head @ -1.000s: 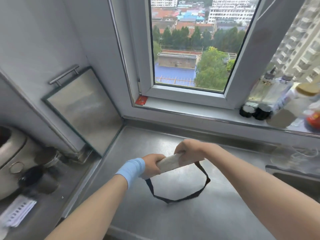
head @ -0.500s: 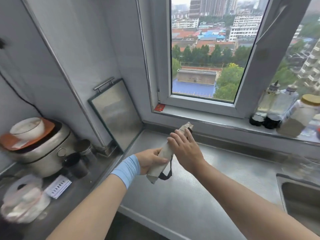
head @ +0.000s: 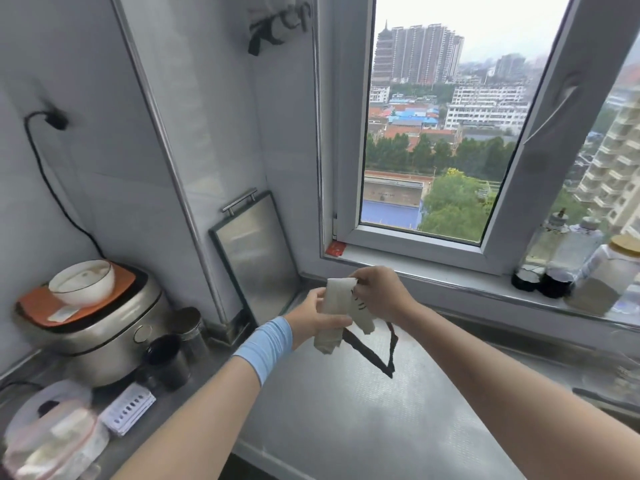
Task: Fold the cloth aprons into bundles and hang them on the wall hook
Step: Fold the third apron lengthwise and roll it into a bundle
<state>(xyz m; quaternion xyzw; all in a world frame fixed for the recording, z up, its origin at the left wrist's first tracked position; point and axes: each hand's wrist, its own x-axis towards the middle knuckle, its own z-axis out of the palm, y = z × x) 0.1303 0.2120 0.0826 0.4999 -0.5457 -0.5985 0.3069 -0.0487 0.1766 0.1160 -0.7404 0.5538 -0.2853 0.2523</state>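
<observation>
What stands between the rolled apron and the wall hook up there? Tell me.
Nothing visible. The apron bundle, held by the left hand and right hand, has only open air and bare wall up to the wall hook, which already carries something blurred.

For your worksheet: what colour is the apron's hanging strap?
Black strap, head view.

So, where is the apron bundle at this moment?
In the head view, the apron bundle is at centre, held between the left hand and right hand above the counter, just right of the leaning steel board.
</observation>
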